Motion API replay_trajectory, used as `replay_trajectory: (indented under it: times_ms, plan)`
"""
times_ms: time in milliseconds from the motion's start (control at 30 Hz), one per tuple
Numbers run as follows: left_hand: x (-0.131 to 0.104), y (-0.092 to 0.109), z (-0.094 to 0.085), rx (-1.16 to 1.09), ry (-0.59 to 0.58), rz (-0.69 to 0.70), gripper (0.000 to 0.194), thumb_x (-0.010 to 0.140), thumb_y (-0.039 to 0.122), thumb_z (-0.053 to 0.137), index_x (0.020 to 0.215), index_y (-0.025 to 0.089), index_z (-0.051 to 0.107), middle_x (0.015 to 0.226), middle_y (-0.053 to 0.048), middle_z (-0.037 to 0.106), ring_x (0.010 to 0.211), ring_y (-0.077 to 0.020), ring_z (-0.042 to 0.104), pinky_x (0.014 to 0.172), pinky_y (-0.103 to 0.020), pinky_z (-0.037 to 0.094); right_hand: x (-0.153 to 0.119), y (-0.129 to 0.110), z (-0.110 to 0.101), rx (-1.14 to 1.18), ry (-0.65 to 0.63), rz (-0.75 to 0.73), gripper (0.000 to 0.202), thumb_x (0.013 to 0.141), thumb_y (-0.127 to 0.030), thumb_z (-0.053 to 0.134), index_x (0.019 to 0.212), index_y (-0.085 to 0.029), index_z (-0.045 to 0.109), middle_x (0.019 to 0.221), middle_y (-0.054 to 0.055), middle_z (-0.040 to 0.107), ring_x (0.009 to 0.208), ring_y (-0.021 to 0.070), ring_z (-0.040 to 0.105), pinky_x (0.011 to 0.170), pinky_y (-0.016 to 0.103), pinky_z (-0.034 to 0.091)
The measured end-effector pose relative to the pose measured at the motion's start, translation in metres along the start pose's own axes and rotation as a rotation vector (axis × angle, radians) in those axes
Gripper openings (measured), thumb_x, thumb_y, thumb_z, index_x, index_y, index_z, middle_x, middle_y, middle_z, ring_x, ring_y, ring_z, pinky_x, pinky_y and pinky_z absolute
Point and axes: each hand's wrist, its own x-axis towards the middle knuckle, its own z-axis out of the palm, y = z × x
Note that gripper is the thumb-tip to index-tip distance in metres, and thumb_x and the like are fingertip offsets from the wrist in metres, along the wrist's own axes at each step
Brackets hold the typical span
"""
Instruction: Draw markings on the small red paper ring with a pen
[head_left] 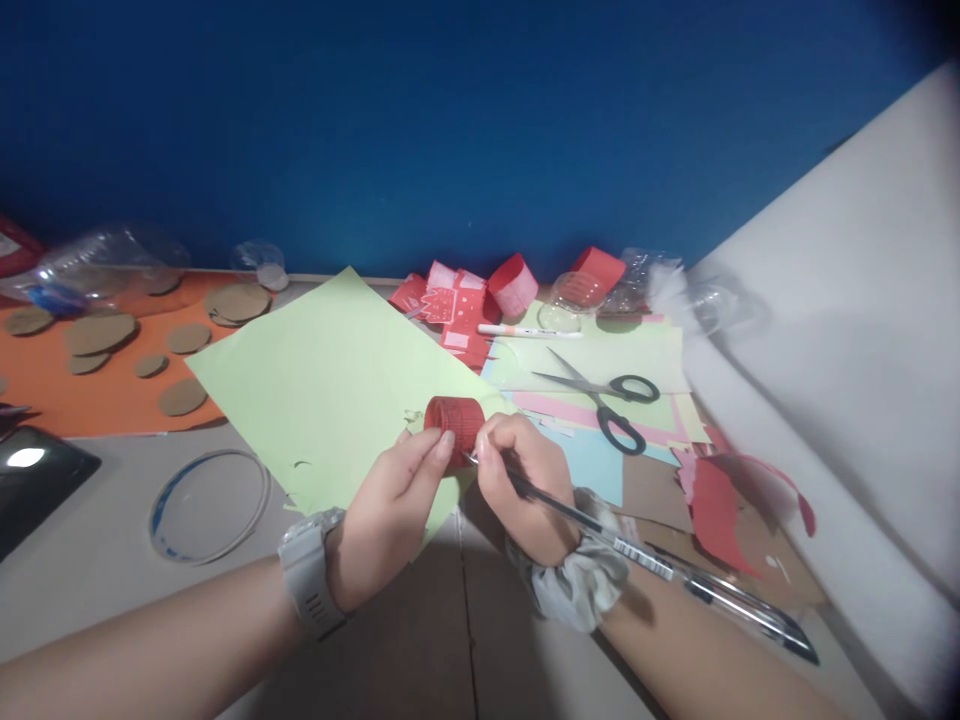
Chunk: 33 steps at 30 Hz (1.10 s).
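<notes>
Red roll (pixel 455 420): short cylinder of ribbed, crepe-like red paper, lying on its side just below frame centre, over the lower edge of the green sheet (pixel 330 390). Your left hand (pixel 390 510) closes on it, thumb and forefingers pinching its near end. A grey watch (pixel 309 572) sits on that wrist.

Pen (pixel 637 555): slim, clear plastic barrel with dark ink core and a barcode sticker; your right hand (pixel 521 485) is closed round it, tip set against the roll's right side. A pale fabric scrunchie (pixel 581 585) rings that wrist.

Green sheet: flat, matte, pale green paper, large, angled from upper centre toward your hands, with small nicks at its lower edge.

Scissors (pixel 611 400): metal blades, black loop handles, lying open on pastel paper sheets, right of centre.

Marker (pixel 525 331): white, thin, above the scissors.

Red scraps (pixel 465 305): cut paper and a curled band, upper centre.

Cardboard discs (pixel 101 335): brown, round, several sizes, on an orange sheet (pixel 45 385), upper left.

Clear ring (pixel 208 505): thin plastic hoop, flat on the table, lower left.

Clear bottles (pixel 105 260): crumpled plastic, far left against the blue wall.
</notes>
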Motion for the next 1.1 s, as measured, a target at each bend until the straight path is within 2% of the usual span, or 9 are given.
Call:
replay_trajectory:
  times_ms: [233,400,600,833,967,1100]
  plan:
    - [-0.0007,-0.0027,-0.0008,0.0,-0.002,-0.007,0.034,0.098,0.036,0.041,0.072,0.019,0.055,0.077,-0.002,0.063,0.086,-0.0206,0.058,0.087,-0.032,0.044,0.0005,-0.0004,-0.0003,-0.036,-0.051,-0.046,0.023,0.086,-0.013,0.054,0.07,-0.022,0.04,0.065,-0.004,0.049,0.058,0.0121,0.045,0.055,0.027,0.037]
    - [-0.0008,-0.0042,-0.0005,-0.013,-0.008,-0.011,0.033,0.099,0.038,0.04,0.076,0.02,0.056,0.08,-0.002,0.062,0.088,-0.0202,0.057,0.088,-0.032,0.044,0.0001,0.0006,-0.0005,-0.004,-0.014,-0.039,0.02,0.088,-0.013,0.051,0.074,-0.022,0.041,0.067,-0.003,0.049,0.059,0.0121,0.046,0.055,0.026,0.037]
    - [-0.0009,-0.0045,-0.0008,-0.034,-0.011,-0.009,0.034,0.099,0.038,0.041,0.077,0.02,0.058,0.081,-0.003,0.063,0.088,-0.0203,0.056,0.09,-0.033,0.044,0.0004,0.0009,-0.0017,-0.027,-0.083,-0.051,0.022,0.087,-0.014,0.053,0.07,-0.022,0.039,0.065,-0.003,0.049,0.057,0.0122,0.044,0.055,0.028,0.036]
    - [-0.0008,-0.0058,-0.0006,-0.029,-0.002,-0.009,0.033,0.099,0.038,0.04,0.08,0.019,0.059,0.082,-0.003,0.063,0.086,-0.0201,0.056,0.085,-0.031,0.045,0.0012,-0.0007,-0.0015,-0.013,-0.058,-0.045,0.021,0.087,-0.014,0.051,0.071,-0.022,0.04,0.066,-0.003,0.05,0.058,0.0123,0.045,0.055,0.027,0.038]
    - [-0.0002,-0.0051,-0.0004,-0.031,-0.008,-0.006,0.034,0.099,0.038,0.041,0.077,0.019,0.059,0.082,-0.003,0.064,0.09,-0.0211,0.058,0.089,-0.033,0.044,0.0014,-0.0004,-0.0022,-0.034,-0.09,-0.067,0.023,0.085,-0.013,0.053,0.07,-0.022,0.039,0.066,-0.003,0.049,0.057,0.0117,0.043,0.055,0.027,0.037]
    - [-0.0007,-0.0037,-0.0006,-0.037,-0.011,-0.008,0.033,0.1,0.038,0.04,0.085,0.019,0.062,0.088,-0.004,0.067,0.09,-0.0209,0.057,0.089,-0.033,0.044,0.001,0.0002,-0.0019,-0.02,-0.053,-0.055,0.021,0.087,-0.014,0.051,0.072,-0.023,0.039,0.066,-0.003,0.049,0.058,0.0124,0.045,0.055,0.027,0.038]
